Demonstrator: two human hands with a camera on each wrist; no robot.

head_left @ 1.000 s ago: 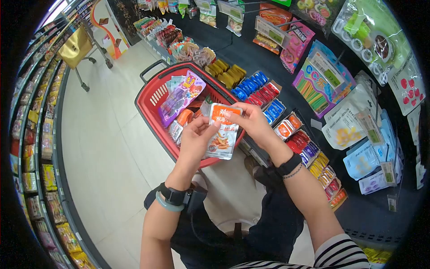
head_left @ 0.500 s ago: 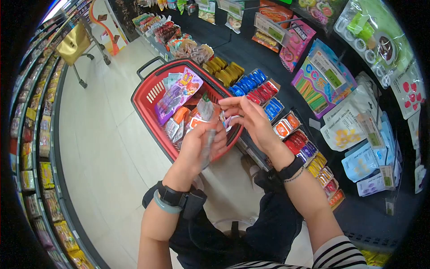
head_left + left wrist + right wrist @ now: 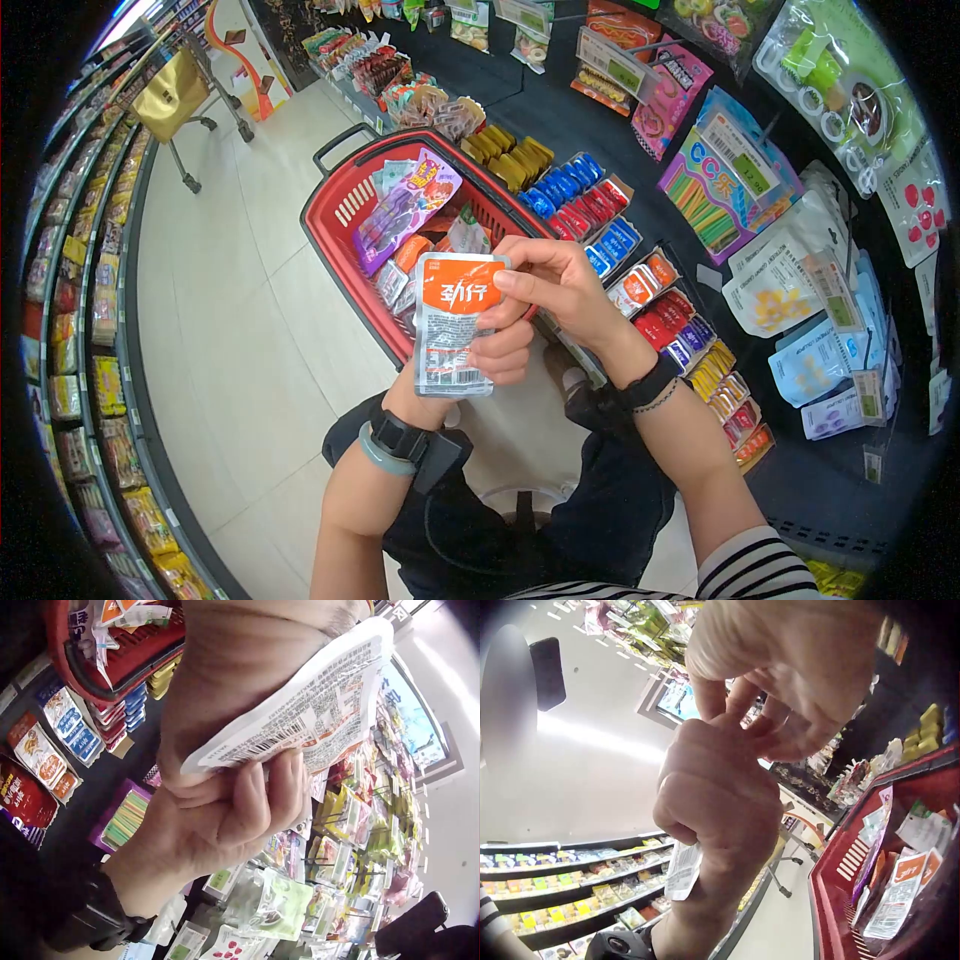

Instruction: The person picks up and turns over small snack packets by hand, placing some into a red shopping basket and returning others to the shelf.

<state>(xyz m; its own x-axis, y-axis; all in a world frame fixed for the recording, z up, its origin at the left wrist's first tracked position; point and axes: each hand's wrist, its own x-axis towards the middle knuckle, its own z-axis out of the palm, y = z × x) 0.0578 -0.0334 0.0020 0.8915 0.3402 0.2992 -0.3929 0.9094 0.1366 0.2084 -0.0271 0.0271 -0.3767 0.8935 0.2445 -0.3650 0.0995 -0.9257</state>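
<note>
An orange and silver packet (image 3: 455, 325) stands upright above the basket in the head view, its printed, barcoded side facing the camera. The left hand (image 3: 500, 350) grips it from behind, with fingertips curled round its right edge. Thumb and forefinger of the right hand (image 3: 560, 290) pinch its upper right corner. In the left wrist view the same packet (image 3: 315, 705) slants across both hands. Below and behind it, the red basket (image 3: 330, 205) holds a purple packet (image 3: 410, 210) and several smaller packets.
Boxes of small wrapped snacks (image 3: 590, 205) line the dark shelf along the basket's right side. Hanging bags (image 3: 730, 170) fill the rack at the right. Curved shelves (image 3: 110, 290) run down the left, and a cart with a gold bag (image 3: 167, 100) stands at the upper left.
The packet has been turned over from its picture side to its printed side. The left hand has shifted behind it, and the right hand has come back onto its corner.
</note>
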